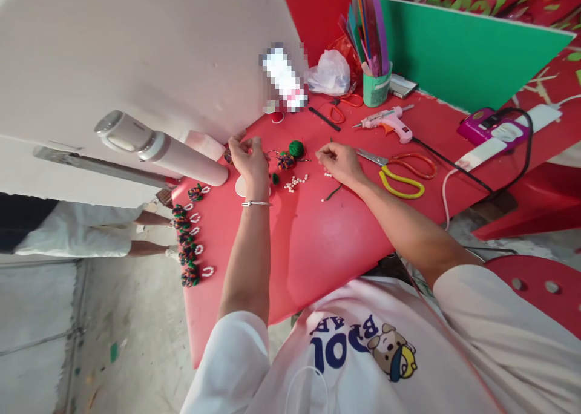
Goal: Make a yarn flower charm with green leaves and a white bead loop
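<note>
My left hand [249, 160] is raised over the red table with its fingers curled; whatever they hold is too small or hidden to make out. My right hand [341, 161] is closed in a pinch, and the thing between its fingertips cannot be made out. Between the hands lie a green yarn ball [296, 148] and a multicoloured yarn ball [285, 160]. Loose white beads [295, 184] are scattered nearer to me. A green strand [333, 192] lies below my right hand. Part of a white disc [240, 186] shows beside my left wrist.
Multicoloured yarn pieces with bead loops [188, 253] line the left edge. A white bottle-shaped object [163, 151] leans in there. To the right are scissors [403, 175], a pink glue gun [393, 122] and a power strip [494, 147]. A lit phone [284, 78] stands behind. Another person's legs [91, 232] show left.
</note>
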### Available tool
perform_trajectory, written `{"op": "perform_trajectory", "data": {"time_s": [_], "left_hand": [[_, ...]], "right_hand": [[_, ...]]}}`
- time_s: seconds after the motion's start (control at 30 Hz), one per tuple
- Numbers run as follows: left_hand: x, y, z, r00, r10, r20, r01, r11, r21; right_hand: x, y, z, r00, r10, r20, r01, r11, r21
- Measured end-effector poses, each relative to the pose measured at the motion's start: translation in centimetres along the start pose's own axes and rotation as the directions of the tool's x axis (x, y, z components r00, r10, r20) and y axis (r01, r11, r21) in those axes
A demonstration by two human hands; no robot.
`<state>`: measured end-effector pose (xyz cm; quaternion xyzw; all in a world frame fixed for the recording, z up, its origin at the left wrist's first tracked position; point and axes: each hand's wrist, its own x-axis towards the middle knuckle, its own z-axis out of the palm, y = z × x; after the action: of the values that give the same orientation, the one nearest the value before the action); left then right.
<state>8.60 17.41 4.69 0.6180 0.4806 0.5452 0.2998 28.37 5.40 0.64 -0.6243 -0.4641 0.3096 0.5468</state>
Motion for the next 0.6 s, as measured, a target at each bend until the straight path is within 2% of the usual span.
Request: {"op": "perform_trajectory", "data": {"time_s": [0.03, 0.07, 0.2, 0.3, 0.37, 0.43, 0.5, 0.6], "left_hand": [[-0.8, 0.3, 0.2, 0.998, -0.001, -0.055, 0.003, 0.999, 0.034], [-2.0, 0.4, 0.3, 0.999, 0.030, -0.033, -0.028, 0.996, 0.082], [-7.5, 0.2, 0.3, 0.975, 0.135, 0.179, -0.172, 0.961, 0.215], [-10.7, -0.4, -0.4, 0.896, 0.166, 0.413, -0.271, 0.939, 0.210], [-12.1, -0.8, -0.9, 0.816, 0.173, 0.551, -0.311, 0.936, 0.167], [-13.0, -0.9, -1.1, 0.746, 0.180, 0.641, -0.343, 0.929, 0.139], [-13.6, -0.9, -1.1, 0.721, 0.164, 0.673, -0.355, 0.922, 0.157], [-14.0, -0.9, -1.0, 0.731, 0.114, 0.673, -0.331, 0.921, 0.204]], "right_hand": [[0.0, -0.1, -0.1, 1.000, -0.004, 0.002, 0.004, 1.000, -0.003], [0.0, -0.2, -0.1, 1.000, -0.012, 0.000, 0.012, 1.000, -0.008], [-0.1, -0.5, -0.2, 0.999, -0.038, 0.007, 0.038, 0.999, -0.036], [-0.3, -0.5, 0.0, 0.999, -0.015, 0.039, 0.017, 0.999, -0.045], [-0.5, -0.4, 0.2, 0.998, -0.004, 0.056, 0.007, 0.999, -0.045], [-0.6, -0.3, 0.4, 0.998, 0.000, 0.067, 0.003, 0.999, -0.046], [-0.6, 0.0, 0.6, 0.997, 0.002, 0.078, 0.002, 0.999, -0.049], [-0.5, 0.4, 0.7, 0.997, 0.001, 0.084, 0.003, 0.998, -0.057]]}}
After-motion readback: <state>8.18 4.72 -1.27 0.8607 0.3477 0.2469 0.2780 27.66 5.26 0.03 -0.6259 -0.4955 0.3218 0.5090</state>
